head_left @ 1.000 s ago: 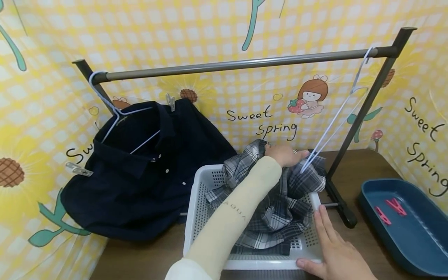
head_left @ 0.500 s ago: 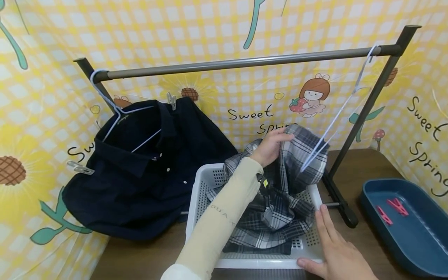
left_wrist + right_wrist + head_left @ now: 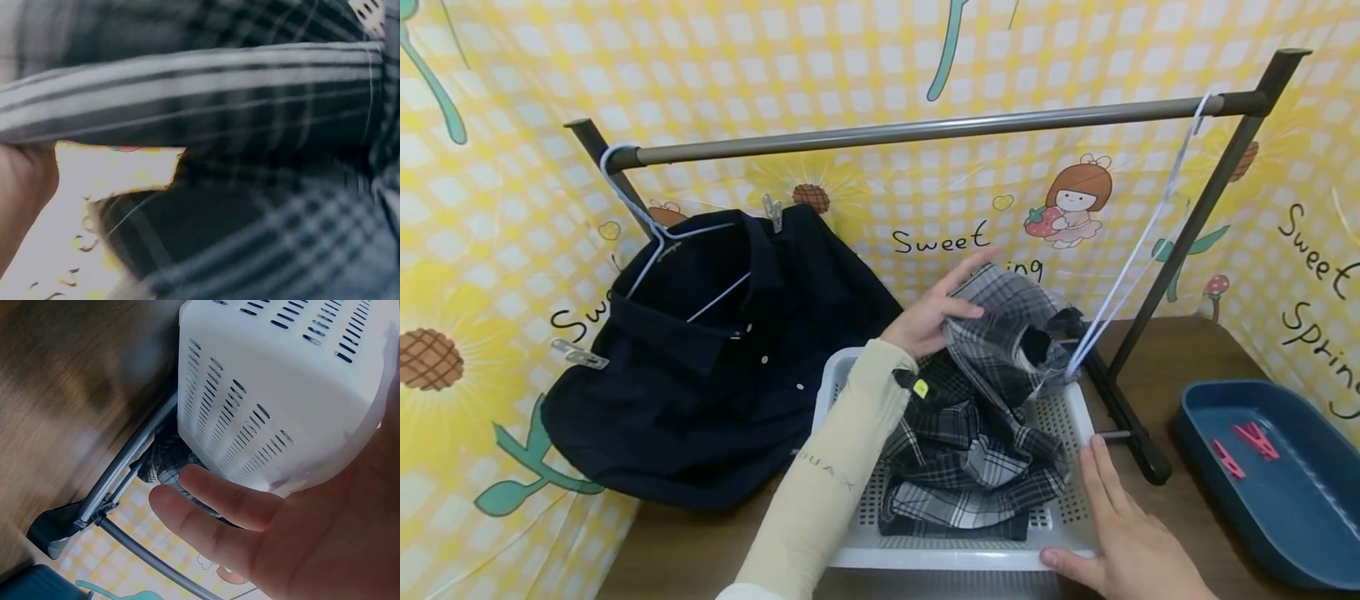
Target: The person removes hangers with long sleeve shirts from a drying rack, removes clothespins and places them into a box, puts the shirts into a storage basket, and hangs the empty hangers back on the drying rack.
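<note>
A crumpled grey-and-black plaid shirt (image 3: 977, 450) lies in a white perforated plastic basket (image 3: 955, 557). My left hand (image 3: 921, 321), in a cream sleeve, holds a raised part of the shirt, the thumb in front of the cloth and the fingers behind it. Blurred plaid cloth (image 3: 250, 94) fills most of the left wrist view. At the lifted cloth's right end, a pale blue hanger (image 3: 1123, 271) dangling from the rack overlaps it. My right hand (image 3: 1131, 525) rests on the basket's near right corner, fingers straight along its outer side and thumb at the front rim.
A dark metal clothes rack (image 3: 925, 131) spans the back. On its left end hangs a navy shirt (image 3: 692, 417) on another hanger (image 3: 658, 229), with clear clips (image 3: 580, 354) on it. A blue tray (image 3: 1277, 508) with pink clothespins (image 3: 1255, 442) stands on the wooden table (image 3: 677, 550) at right.
My left hand has moved left from beside the hanger, lifting and turning part of the plaid shirt up out of the basket. My right hand has stayed on the basket.
</note>
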A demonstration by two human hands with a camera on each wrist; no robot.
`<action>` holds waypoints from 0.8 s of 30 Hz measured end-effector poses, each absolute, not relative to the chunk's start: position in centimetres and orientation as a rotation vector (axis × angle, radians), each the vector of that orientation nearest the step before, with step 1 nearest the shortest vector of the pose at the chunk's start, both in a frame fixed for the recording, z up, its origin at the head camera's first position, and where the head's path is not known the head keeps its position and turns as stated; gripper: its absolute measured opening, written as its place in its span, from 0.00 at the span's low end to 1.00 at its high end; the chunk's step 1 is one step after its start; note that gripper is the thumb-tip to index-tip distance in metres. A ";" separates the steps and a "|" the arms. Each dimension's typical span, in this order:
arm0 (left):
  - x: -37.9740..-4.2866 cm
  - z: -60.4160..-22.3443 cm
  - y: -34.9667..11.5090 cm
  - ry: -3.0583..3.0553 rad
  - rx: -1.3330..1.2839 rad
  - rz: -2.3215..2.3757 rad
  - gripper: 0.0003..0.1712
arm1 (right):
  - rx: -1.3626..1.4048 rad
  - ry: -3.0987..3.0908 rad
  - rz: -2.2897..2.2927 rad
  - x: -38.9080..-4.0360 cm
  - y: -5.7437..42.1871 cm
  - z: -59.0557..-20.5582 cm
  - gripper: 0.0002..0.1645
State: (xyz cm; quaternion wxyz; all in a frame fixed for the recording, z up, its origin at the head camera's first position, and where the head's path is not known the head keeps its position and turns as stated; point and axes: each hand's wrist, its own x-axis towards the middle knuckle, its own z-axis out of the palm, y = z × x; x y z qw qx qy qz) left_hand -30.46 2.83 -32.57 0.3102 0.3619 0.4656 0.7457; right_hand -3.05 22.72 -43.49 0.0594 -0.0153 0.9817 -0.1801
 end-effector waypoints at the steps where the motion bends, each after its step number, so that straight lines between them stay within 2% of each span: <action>1: -30.2 -32.5 2.0 1.257 1.033 1.906 0.47 | -0.047 2.967 -0.548 -3.1 22.7 -43.5 0.83; 4: -29.1 -32.0 -0.5 1.294 1.224 1.752 0.39 | -0.061 2.978 -0.551 -3.1 22.6 -43.6 0.83; 9: -27.2 -32.0 -4.8 1.228 1.369 1.689 0.08 | -0.083 2.997 -0.572 -3.0 22.9 -43.8 0.82; 10: -26.9 -32.2 -5.7 1.223 1.364 1.698 0.08 | -0.080 2.992 -0.575 -3.0 22.9 -43.9 0.82; 13: -26.6 -32.8 -7.9 1.351 1.291 1.725 0.16 | -0.059 2.961 -0.574 -3.1 23.1 -43.9 0.83; 18: -26.5 -34.3 -10.2 1.995 1.048 1.462 0.25 | -0.050 2.953 -0.602 -3.1 23.1 -44.1 0.83; 24: -24.5 -34.4 -10.1 2.284 1.049 0.912 0.19 | -0.073 2.965 -0.605 -3.2 22.9 -44.1 0.82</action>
